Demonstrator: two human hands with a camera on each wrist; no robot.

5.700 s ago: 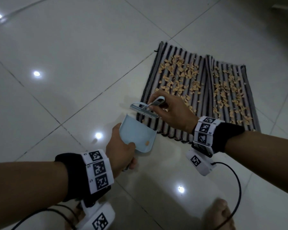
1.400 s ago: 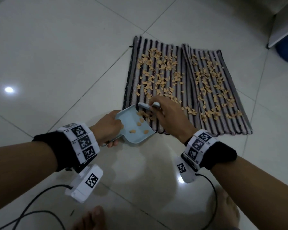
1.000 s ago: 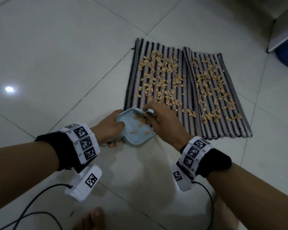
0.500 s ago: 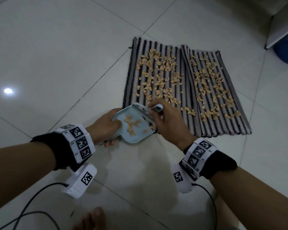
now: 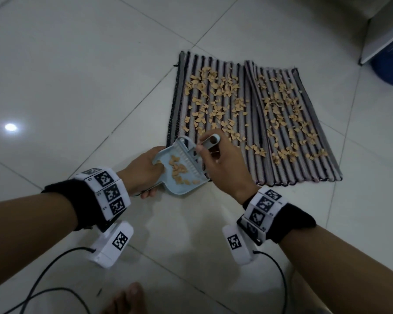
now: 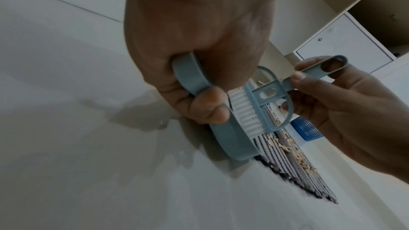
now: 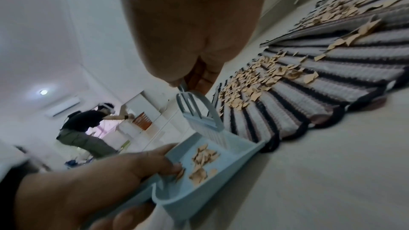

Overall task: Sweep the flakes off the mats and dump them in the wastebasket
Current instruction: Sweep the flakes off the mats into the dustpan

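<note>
Two striped mats [image 5: 327,164] lie side by side on the tiled floor, strewn with tan flakes [image 5: 216,98]. My left hand [image 5: 143,171] grips the handle of a light blue dustpan [image 5: 179,189], tilted at the left mat's near corner, with several flakes [image 7: 203,156] inside. My right hand [image 5: 220,164] pinches the handle of a small blue brush [image 6: 263,97], whose white bristles [image 7: 212,134] stand in the pan's mouth. A blue mesh wastebasket [image 5: 390,64] stands at the far right beside the mats.
A white cabinet [image 5: 379,30] stands over the wastebasket at the top right. My bare foot [image 5: 125,300] and the wrist cables [image 5: 43,275] are on the floor near me. Another person [image 7: 86,128] bends over far off in the right wrist view.
The pan has tipped up at the mat's edge and holds more flakes than before. The brush has swept from the mat into the pan's mouth.
</note>
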